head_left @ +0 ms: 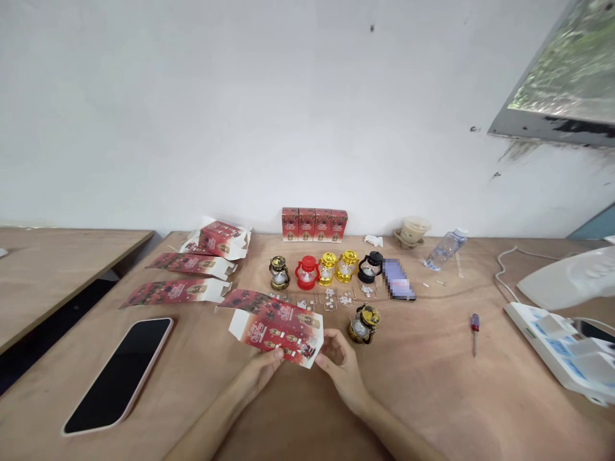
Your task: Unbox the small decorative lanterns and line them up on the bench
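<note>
A red printed carton with white flaps is held above the table, partly unfolded. My left hand grips its lower edge, thumb on the printed face. At the carton's right end, my right hand holds the edge between thumb and fingers. A bronze-and-black lantern stands just beyond my right hand. Farther back is a row of small lanterns: one bronze, one red, two gold and one black. Small white parts lie in front of them.
Flat red cartons lie at the left, near a phone. Closed red boxes stand against the wall. Toward the right are a second phone, a bottle, a cup, a screwdriver and a power strip.
</note>
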`<state>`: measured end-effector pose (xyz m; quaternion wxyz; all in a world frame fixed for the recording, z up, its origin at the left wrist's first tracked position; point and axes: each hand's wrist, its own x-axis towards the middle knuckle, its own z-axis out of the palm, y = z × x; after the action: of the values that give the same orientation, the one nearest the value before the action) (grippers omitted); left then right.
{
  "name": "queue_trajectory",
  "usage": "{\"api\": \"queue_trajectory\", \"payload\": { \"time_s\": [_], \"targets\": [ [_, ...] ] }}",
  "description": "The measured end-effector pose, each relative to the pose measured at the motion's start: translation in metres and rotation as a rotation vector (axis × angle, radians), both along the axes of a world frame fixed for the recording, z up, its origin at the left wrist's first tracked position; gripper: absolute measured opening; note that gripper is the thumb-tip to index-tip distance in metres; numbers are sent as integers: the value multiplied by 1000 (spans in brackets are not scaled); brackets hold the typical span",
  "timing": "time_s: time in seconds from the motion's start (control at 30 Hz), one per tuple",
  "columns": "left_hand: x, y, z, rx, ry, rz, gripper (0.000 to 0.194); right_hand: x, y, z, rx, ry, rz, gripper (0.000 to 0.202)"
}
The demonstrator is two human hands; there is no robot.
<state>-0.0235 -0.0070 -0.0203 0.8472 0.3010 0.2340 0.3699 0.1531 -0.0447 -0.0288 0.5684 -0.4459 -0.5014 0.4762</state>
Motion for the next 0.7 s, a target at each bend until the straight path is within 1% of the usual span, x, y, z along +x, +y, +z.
{"api": "queue_trajectory", "payload": {
  "time_s": [0.07, 0.1, 0.2, 0.3, 0.37, 0.43, 0.53, 0.7],
  "targets": [
    [-1, 0, -2, -19, 0, -1, 60, -1, 1, -1, 5, 20, 14, 38],
    [-1, 0, -2, -23, 10, 19, 60, -1, 2, -2, 3, 33, 18, 39],
    [0, -1, -3, -32, 64, 124, 64, -2, 3, -2, -17, 82, 30, 39],
    [3, 0, -4, -66, 101, 217, 66, -2, 2, 2, -45, 151, 92, 39],
    [4, 0, -4, -74, 110, 281, 64, -3, 1, 5, -66, 186, 119, 38],
    [6, -1, -4, -81, 119, 312, 60, -3, 0, 8, -84, 217, 118, 38],
    [7, -4, -3, -90, 111, 276, 57, -3, 0, 8, -94, 257, 118, 40],
    [9, -8, 0, -46, 46, 140, 53, -2, 1, 4, -83, 261, 124, 38]
  ]
}}
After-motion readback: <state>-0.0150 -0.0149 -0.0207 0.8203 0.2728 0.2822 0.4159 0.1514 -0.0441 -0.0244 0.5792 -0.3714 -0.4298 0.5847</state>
